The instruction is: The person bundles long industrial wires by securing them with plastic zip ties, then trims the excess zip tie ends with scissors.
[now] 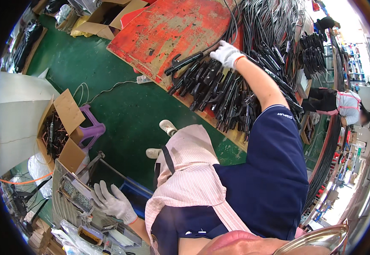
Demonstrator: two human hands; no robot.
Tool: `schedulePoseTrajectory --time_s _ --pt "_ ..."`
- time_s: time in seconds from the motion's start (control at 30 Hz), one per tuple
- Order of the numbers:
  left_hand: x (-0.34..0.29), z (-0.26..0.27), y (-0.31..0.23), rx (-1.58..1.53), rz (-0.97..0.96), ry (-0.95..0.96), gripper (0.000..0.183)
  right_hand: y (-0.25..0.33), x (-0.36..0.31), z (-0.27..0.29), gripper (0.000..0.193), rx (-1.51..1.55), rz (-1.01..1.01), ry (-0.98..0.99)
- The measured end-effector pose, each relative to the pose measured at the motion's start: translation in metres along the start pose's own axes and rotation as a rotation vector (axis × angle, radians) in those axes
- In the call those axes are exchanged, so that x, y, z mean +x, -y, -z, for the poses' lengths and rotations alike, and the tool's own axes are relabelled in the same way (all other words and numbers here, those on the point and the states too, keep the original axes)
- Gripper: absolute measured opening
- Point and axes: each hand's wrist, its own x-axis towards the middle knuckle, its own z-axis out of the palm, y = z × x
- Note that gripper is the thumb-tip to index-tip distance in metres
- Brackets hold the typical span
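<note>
My right hand [226, 54], in a white knit glove, reaches out over the red worktable and is closed around the cable [212, 44] of a black welding clamp [183, 63]. That clamp lies near the table's edge, apart from a pile of similar black welding clamps [210, 83] below and beside my hand. Their grey and black cables [272, 21] run away in a thick bundle. On the lower left, my gloved left hand [112, 203] has its fingers spread and seems to hold nothing. It hovers beside a metal tray of small screws [78, 194]; whether it touches the bench is unclear.
The worn red tabletop [163, 29] has wooden edges. An open carton of small metal parts [54, 134] stands by a purple stool [92, 127]. A power strip [143, 79] and its cord cross the green floor [121, 110]. Another person [342, 102] stands at the right.
</note>
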Motion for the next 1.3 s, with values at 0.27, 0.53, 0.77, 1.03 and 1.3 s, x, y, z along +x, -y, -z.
schedulePoseTrajectory --time_s 0.27,0.53,0.77,1.03,1.3 --pt "0.009 -0.004 -0.006 -0.269 -0.088 -0.176 0.043 0.093 -0.034 0.135 0.026 0.348 -0.115 -0.065" --pt "-0.002 0.020 -0.008 -0.126 0.170 0.050 0.056 0.439 -0.044 0.258 0.016 0.851 0.613 -0.384" --pt "-0.054 0.009 0.125 -0.075 0.156 0.110 0.064 0.363 -0.060 0.250 0.025 0.794 0.639 -0.419" --pt "0.014 -0.050 -0.042 -1.613 0.339 0.271 0.027 0.330 -0.090 0.312 0.024 0.643 0.621 -0.688" --pt "0.072 -0.001 -0.023 -2.603 -0.050 0.334 0.051 0.258 -0.041 0.361 0.022 0.677 0.762 -1.039"
